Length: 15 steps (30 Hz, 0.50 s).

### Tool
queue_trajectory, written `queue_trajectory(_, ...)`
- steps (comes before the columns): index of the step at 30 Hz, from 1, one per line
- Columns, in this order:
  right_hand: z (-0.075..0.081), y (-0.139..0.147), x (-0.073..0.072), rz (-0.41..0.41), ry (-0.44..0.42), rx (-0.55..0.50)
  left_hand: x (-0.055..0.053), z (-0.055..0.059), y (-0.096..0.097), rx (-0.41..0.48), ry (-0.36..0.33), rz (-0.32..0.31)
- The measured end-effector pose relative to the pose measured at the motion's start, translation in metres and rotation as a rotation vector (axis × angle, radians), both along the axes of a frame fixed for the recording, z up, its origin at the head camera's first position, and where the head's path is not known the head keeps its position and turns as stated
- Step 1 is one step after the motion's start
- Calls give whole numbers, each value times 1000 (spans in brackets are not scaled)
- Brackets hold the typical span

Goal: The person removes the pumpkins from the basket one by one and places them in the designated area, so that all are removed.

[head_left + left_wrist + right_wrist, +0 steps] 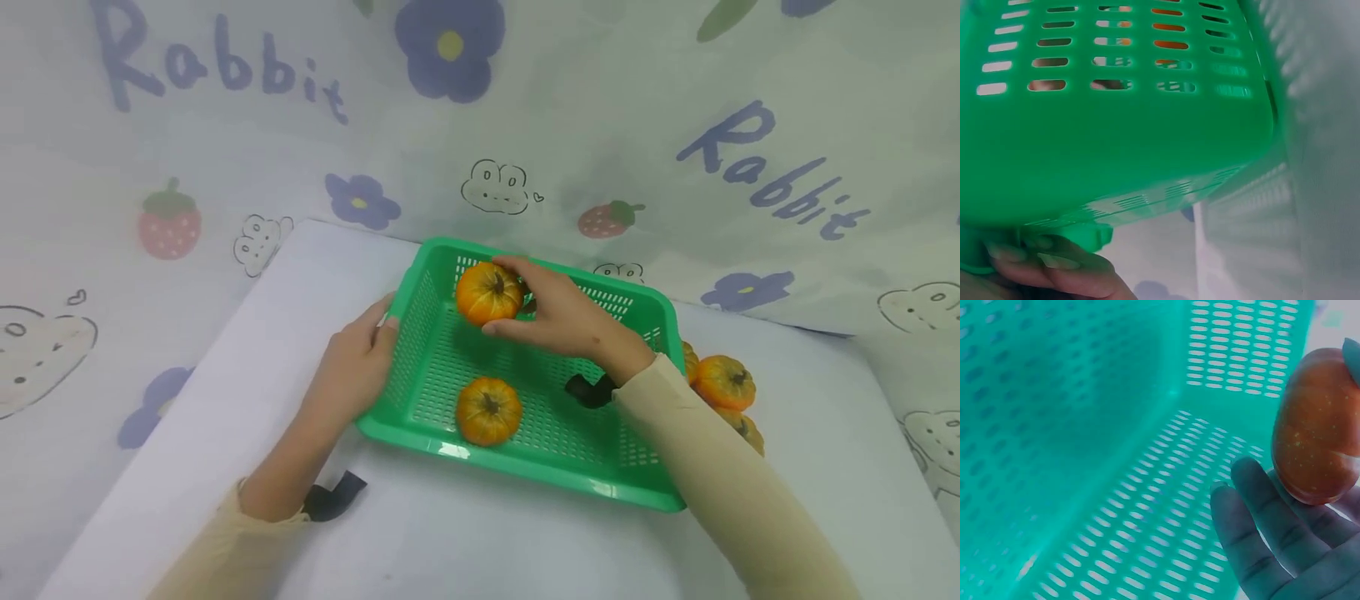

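A green plastic basket (pixel 525 472) with slotted walls stands on the white table. My left hand (pixel 351 367) grips its left rim, and the fingers (pixel 1082 269) curl under the rim in the left wrist view. Inside the basket, over its far left part, my right hand (pixel 558 312) holds a small orange pumpkin (pixel 486 296) between thumb and fingers. The right wrist view shows this pumpkin (pixel 1316 431) from the side, above the slotted green surface. A second small pumpkin (pixel 488 412) lies on the basket floor near the front wall.
Several more small pumpkins (pixel 725 382) lie on the table just right of the basket, partly hidden by it and my right sleeve (pixel 712 467). Behind the table rises a white cloth (pixel 420 142) printed with flowers, strawberries and rabbits. A black strap end (pixel 333 497) sticks out by my left wrist.
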State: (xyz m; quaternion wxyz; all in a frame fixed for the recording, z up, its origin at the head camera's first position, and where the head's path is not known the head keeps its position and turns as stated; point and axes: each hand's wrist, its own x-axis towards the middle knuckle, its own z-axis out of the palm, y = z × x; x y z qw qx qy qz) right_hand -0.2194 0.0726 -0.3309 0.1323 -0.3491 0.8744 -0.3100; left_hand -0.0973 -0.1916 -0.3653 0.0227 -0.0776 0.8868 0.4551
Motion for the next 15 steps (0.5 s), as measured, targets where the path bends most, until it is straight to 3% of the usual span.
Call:
queue_trajectory(7,16,14,15,-28,76,-54,-2,1,4,-6,4,1)
queue_trajectory(15,32,29,38,19,134,12,1,3,2,-10,5,15)
